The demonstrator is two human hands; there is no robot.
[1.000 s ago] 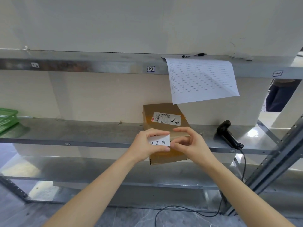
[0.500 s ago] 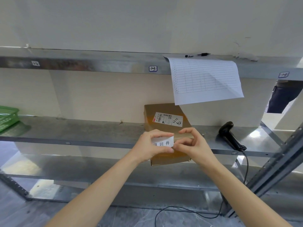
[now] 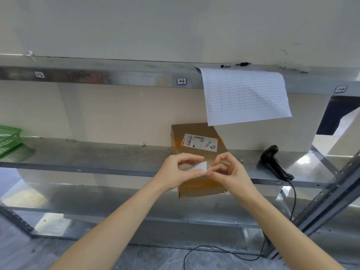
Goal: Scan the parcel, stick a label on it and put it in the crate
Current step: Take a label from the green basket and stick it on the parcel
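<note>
2 hands pinch 1 white label (image 3: 198, 167): left hand (image 3: 180, 171), right hand (image 3: 228, 172), over parcel (image 3: 196, 139) on shelf (image 3: 97, 154).

Middle shelf (image 3: 97, 154): long bare stretch left of cardboard parcel (image 3: 196, 152), open to the green crate (image 3: 8, 139) at far left. Right of parcel: narrower gap, bounded by black scanner (image 3: 276, 162) lying near the front edge, cable (image 3: 292, 201) trailing down. Above parcel: hanging paper sheet (image 3: 245, 96) overlapping its far corner. In front of parcel: both hands (image 3: 181, 172) with white label (image 3: 200, 166).
</note>
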